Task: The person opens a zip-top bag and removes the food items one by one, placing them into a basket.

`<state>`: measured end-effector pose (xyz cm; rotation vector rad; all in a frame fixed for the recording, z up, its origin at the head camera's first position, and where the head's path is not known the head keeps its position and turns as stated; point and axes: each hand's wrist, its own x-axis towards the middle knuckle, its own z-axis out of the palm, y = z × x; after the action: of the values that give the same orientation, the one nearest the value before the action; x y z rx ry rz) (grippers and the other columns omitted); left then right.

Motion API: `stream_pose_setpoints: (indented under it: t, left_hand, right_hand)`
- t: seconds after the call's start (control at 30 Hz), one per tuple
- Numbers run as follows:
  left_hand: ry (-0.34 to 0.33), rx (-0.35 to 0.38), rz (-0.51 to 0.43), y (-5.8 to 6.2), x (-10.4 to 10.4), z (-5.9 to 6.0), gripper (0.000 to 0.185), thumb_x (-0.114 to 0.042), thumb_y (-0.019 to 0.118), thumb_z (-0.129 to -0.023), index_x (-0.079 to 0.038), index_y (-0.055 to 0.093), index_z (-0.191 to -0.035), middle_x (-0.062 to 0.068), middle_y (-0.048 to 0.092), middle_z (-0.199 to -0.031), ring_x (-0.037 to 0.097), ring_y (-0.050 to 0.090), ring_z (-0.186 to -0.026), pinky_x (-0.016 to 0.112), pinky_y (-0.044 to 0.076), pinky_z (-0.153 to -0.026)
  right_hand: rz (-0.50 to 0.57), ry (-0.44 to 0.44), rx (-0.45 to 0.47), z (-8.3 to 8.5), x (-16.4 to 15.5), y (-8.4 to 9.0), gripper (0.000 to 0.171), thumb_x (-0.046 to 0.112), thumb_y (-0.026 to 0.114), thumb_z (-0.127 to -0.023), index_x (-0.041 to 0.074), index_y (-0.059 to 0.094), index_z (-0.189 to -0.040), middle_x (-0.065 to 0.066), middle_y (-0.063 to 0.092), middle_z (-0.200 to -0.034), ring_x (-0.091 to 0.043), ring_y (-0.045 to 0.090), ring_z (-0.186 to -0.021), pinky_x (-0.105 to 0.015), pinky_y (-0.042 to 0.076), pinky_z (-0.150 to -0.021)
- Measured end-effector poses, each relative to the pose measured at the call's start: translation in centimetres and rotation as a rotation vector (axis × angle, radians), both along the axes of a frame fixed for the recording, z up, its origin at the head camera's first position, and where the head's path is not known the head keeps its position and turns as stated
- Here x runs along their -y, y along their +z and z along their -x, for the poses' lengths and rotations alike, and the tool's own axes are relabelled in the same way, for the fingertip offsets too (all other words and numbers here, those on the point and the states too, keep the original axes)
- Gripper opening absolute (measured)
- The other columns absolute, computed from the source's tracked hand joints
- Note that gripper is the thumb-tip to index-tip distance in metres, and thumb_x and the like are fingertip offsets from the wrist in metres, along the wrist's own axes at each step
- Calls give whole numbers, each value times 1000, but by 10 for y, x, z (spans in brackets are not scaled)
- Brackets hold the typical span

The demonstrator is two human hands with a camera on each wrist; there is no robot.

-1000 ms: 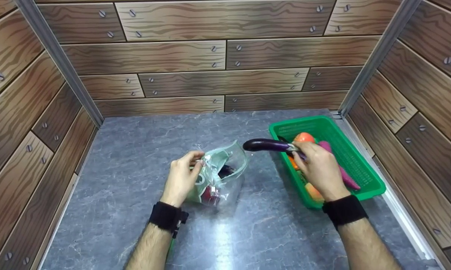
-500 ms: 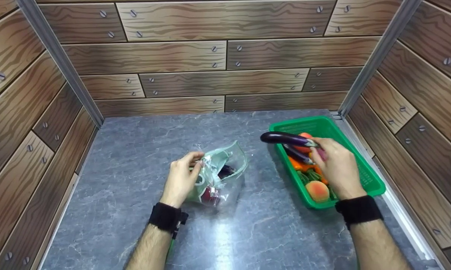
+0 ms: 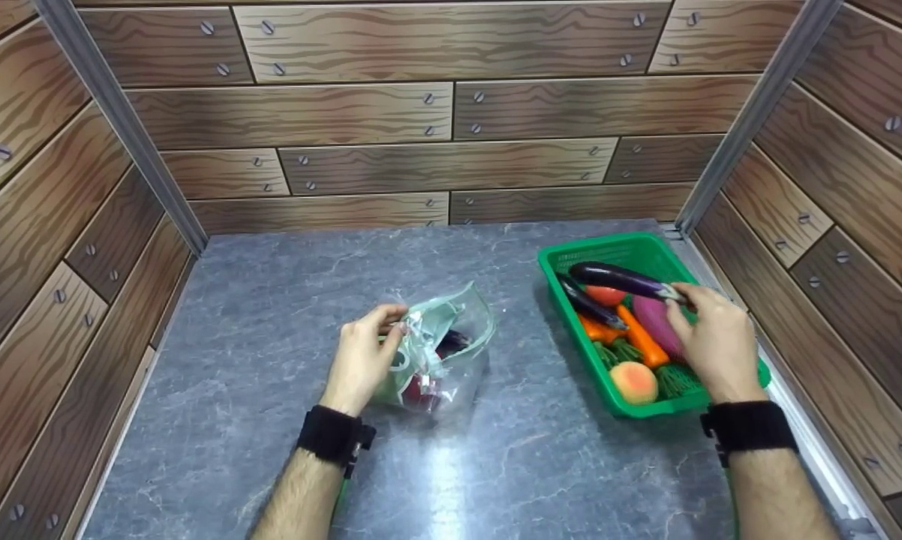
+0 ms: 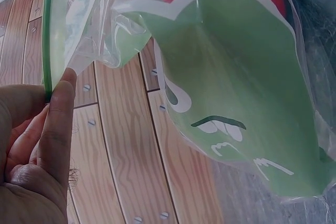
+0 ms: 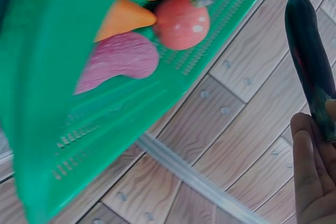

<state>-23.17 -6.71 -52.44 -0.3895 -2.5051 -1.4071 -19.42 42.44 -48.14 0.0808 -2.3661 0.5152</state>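
Observation:
My left hand (image 3: pixel 366 352) pinches the rim of a clear plastic zip bag (image 3: pixel 440 352) with a green print, which lies on the grey table with dark and red items inside. In the left wrist view the bag (image 4: pixel 231 77) hangs close, my fingers (image 4: pixel 55 124) on its green zip edge. My right hand (image 3: pixel 714 337) holds a long purple eggplant (image 3: pixel 623 279) by its stem end over the green basket (image 3: pixel 721 315). In the right wrist view the eggplant (image 5: pixel 310 61) sticks up from my fingers (image 5: pixel 315 171).
The basket holds a second eggplant (image 3: pixel 590 304), carrots (image 3: pixel 638 337), a pink sweet potato (image 3: pixel 657 322), a tomato (image 3: pixel 605 294) and a peach (image 3: pixel 634 381). Wood-patterned walls close in the table (image 3: pixel 308 285) on three sides.
My right hand has carried the eggplant rightward, from beside the bag's mouth back over the basket. The left hand and the bag have stayed put.

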Motion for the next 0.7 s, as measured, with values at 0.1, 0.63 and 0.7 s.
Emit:
stream_pose_setpoints:
  t: [0.1, 0.63, 0.7]
  left_hand:
    - [-2, 9, -1, 1, -1, 0, 29, -2, 76, -111, -5, 81, -140, 18, 88, -133, 36, 88, -115, 48, 75, -101]
    - [-12, 4, 6, 3, -3, 0, 29, -2, 76, -111, -3, 80, -139, 20, 88, -132, 38, 88, -115, 49, 75, -102]
    - [-12, 0, 7, 3, -4, 0, 28, -3, 76, -111, -4, 81, -139, 19, 88, -132, 38, 88, -115, 49, 75, -101]
  right_hand:
    - [22, -41, 27, -3, -12, -6, 27, 2, 83, -105, -7, 83, -131, -34, 85, -120, -55, 84, -101, -73, 67, -84]
    - [55, -149, 104, -16, -56, -33, 28, 1, 81, -104, -10, 82, -130, -38, 83, -119, -61, 81, -100, -77, 63, -85]
    - [57, -160, 123, -17, -59, -35, 28, 1, 81, -104, -10, 82, -130, -38, 83, -119, -62, 80, -101, -78, 62, -86]
